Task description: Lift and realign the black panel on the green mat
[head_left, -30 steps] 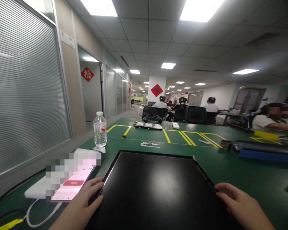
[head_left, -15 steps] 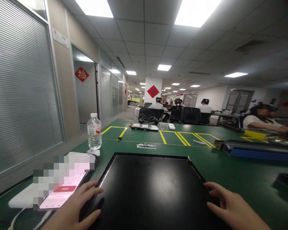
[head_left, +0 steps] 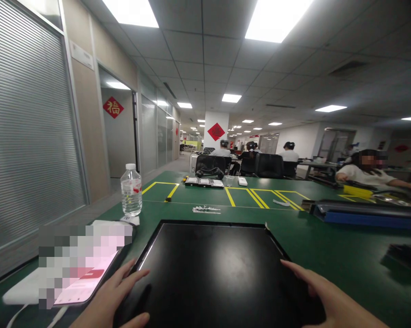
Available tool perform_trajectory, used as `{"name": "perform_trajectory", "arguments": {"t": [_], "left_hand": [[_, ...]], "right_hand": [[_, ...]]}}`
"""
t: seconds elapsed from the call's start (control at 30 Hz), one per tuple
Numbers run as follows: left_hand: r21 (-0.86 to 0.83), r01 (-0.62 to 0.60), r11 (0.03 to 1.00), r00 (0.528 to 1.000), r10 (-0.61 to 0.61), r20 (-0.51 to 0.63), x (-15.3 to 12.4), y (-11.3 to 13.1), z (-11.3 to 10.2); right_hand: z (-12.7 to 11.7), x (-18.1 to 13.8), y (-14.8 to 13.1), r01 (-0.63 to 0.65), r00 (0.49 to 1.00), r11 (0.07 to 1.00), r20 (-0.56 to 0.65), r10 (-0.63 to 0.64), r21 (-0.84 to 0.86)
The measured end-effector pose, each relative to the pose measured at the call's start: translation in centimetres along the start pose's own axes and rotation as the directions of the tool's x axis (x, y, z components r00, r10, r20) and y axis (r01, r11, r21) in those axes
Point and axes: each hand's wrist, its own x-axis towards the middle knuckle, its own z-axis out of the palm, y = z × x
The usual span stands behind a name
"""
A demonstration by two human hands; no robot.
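A flat black screen panel [head_left: 205,269] with a thin raised frame lies on the green table in front of me, glossy side up and reflecting a ceiling light. Along its left edge is my left hand [head_left: 115,296], fingers stretched apart, fingertips at the frame and over the screen. My right hand [head_left: 325,296] is at the right edge, its fingers extended and the index fingertip at the frame; its thumb is mostly out of sight. Neither hand is closed round the panel. A small pale tab sticks up at the panel's far right corner.
Left of the panel lie a lit phone [head_left: 92,282] and white cables, partly pixelated. A water bottle [head_left: 131,191] stands behind them. Torn white strips [head_left: 206,209] lie beyond the panel. Blue-and-black long parts [head_left: 366,216] are at right, near a seated person [head_left: 366,171].
My right hand has shifted inward at the panel's edge, and my left hand sits slightly lower. The view has moved a little; the person at right has changed arm position.
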Motion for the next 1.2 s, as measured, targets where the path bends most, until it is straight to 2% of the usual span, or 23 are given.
{"name": "perform_trajectory", "arguments": {"t": [0.17, 0.3, 0.6, 0.8, 0.97, 1.2], "left_hand": [[0.02, 0.002, 1.0, 0.998, -0.003, 0.067, 0.1, -0.2, 0.2], [0.018, 0.005, 1.0, 0.997, -0.007, 0.077, 0.1, -0.2, 0.1], [-0.047, -0.007, 0.999, 1.0, 0.005, -0.028, 0.3, -2.4, 1.5], [-0.077, 0.009, 0.997, 0.999, -0.012, -0.033, 0.2, -3.4, 1.8], [-0.176, 0.079, 0.981, 0.997, -0.076, 0.023, 0.6, -2.7, 0.7], [-0.241, 0.166, 0.956, 0.985, -0.148, 0.092, 0.7, -0.5, -1.3]], "right_hand": [[-0.1, -0.2, -0.3, 0.03, 0.998, 1.0, 0.046, -0.031, 0.008], [0.1, -0.2, -0.2, 0.042, 0.997, 0.999, 0.069, -0.043, 0.011], [-0.2, -0.2, 0.3, 0.033, 0.992, 0.999, 0.12, -0.03, -0.026], [-0.3, -0.3, 0.3, -0.002, 0.998, 1.0, 0.063, 0.003, -0.016], [-0.5, -0.4, 0.2, -0.052, 0.998, 0.999, 0.048, 0.052, 0.012], [0.1, 0.3, 1.6, -0.088, 0.996, 0.996, 0.013, 0.088, 0.031]]}}
